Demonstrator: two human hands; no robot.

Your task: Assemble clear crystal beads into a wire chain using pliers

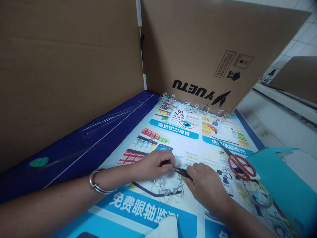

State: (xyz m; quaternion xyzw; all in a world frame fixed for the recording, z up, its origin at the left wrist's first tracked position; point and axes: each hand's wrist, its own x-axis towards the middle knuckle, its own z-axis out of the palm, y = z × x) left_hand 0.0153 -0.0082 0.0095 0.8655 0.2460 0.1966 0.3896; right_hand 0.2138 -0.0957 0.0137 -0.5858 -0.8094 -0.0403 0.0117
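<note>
My left hand (158, 162) is closed in a pinch, fingertips meeting the tip of a pair of dark-handled pliers (182, 172). Those pliers sit in my right hand (206, 181), with its fingers wrapped round the handles. Just below both hands a beaded wire piece (170, 191) curves in a loop, with clear round beads and thin wire loops. Its upper end runs up to my left fingertips, where the fingers hide the exact grip. A printed poster sheet (184, 210) lies beneath everything.
Red-handled scissors (241, 167) and a coil of wire (257, 195) lie at right, beside a teal folder (284, 185). Several beaded wire pieces (198, 108) line the foot of a cardboard panel (198, 49). At far left is a green lump (39, 162); loose clear strands (109, 120) lie nearby.
</note>
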